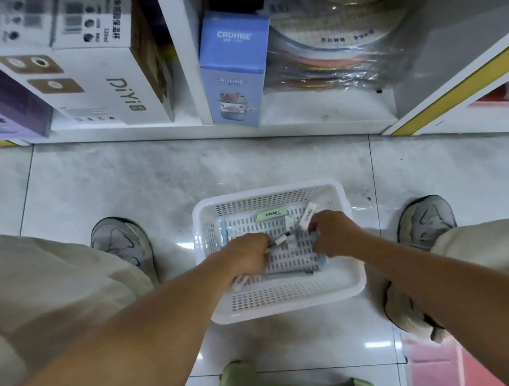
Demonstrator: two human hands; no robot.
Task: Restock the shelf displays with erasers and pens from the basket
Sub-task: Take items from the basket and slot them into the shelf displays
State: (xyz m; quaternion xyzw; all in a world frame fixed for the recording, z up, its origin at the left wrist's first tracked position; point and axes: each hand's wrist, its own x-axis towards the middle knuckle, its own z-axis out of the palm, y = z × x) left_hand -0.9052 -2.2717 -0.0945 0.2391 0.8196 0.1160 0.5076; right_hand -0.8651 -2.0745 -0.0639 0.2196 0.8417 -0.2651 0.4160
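Two hands are down inside the white basket [288, 303], which sits on the tiled floor between the person's shoes, so the step in hand looks like gathering stock before any of it goes up to the shelf [326, 109].

Starting on the left, the left hand [249, 254] is over the basket's left half with its fingers curled under. A white pen end [239, 282] pokes out below the wrist and a dark-tipped pen [281, 240] runs out from the knuckles toward the middle, so it seems to be gripping a small bundle of pens, though the fingertips themselves are hidden. Further back in the basket a pale green eraser [272, 213] lies loose on the mesh floor.

To the right, the right hand [332, 234] is also curled, its fingers closed around something at the basket's right side; a white labelled eraser [307, 214] angles up just beyond its knuckles, and I cannot tell whether the fingers pinch it or only touch it.

Next, I judge, both hands need to close firmly on what they have, lift clear of the basket rim, and carry the items up to the displays, which are not visible here; the low shelf ahead holds boxes and wrapped goods only.
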